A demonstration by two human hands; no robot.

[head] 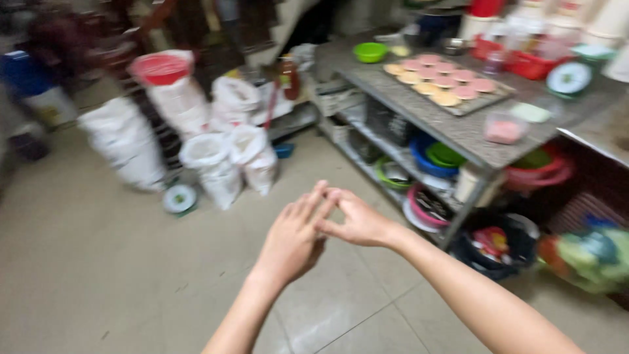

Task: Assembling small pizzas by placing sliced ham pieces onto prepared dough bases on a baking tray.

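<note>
My left hand (293,237) and my right hand (357,221) are held out in front of me over the tiled floor, fingertips touching each other. Neither hand holds anything; the fingers are stretched and slightly apart. The picture is blurred by motion. Up on the right a metal tray (481,105) of round pink and yellow cakes lies on a grey speckled table (452,128), well beyond both hands.
Several white sacks (213,160) stand on the floor at the left, one topped by a red bowl (160,69). Under the table sit stacked coloured bowls (436,157) and a dark tub (495,246). A green bowl (370,52), a small scale (569,78) and red baskets are on the table.
</note>
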